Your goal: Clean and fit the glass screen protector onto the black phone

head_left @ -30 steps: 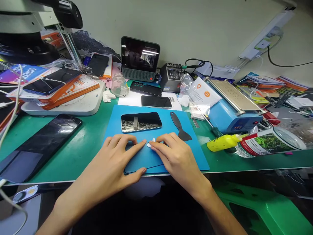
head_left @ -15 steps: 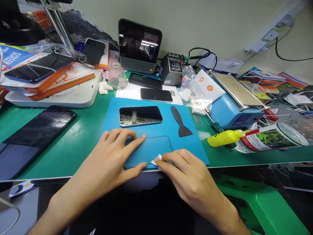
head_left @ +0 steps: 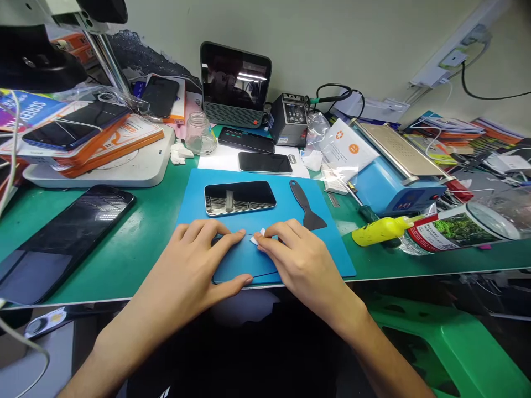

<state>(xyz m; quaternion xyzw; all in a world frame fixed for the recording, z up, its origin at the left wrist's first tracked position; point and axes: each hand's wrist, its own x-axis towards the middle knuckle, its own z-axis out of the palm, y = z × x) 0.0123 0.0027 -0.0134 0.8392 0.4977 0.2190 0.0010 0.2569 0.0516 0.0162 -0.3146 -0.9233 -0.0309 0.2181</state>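
Tissue (head_left: 254,240) pinched in right hand (head_left: 299,255) is back at panel's (head_left: 251,258) far edge, left hand (head_left: 201,255) splayed.

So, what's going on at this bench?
A person has both bare hands at a clear, dark-edged panel lying on a blue mat. The left hand spans its left end, while the right hand pinches a small white wad at its far edge. A phone lies just beyond, with a dark scraper to its right.
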